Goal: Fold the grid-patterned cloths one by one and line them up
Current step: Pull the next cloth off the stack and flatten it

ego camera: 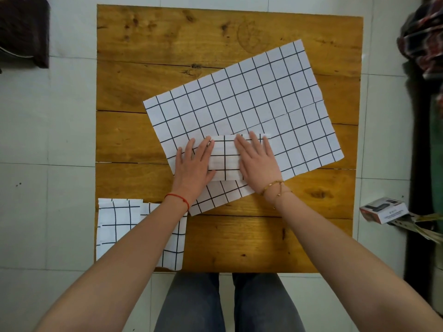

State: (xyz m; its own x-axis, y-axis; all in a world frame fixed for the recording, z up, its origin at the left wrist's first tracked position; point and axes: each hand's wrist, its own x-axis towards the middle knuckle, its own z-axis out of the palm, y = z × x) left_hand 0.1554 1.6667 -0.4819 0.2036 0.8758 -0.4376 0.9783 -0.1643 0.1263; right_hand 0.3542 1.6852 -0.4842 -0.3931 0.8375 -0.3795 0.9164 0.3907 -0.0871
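A small folded white cloth with a black grid (225,159) lies on top of a large unfolded grid cloth (251,101) that is spread at an angle across the wooden table (167,44). My left hand (193,164) lies flat on the folded cloth's left end, fingers spread. Palm down, my right hand (257,159) presses its right end. Two folded grid cloths (115,226) lie side by side at the table's near left corner, partly hidden by my left forearm.
The table stands on a pale tiled floor. A small printed box (383,209) lies on the floor to the right, next to dark bundled fabric (424,39). A dark object (24,29) sits at the far left. My legs show below the table's near edge.
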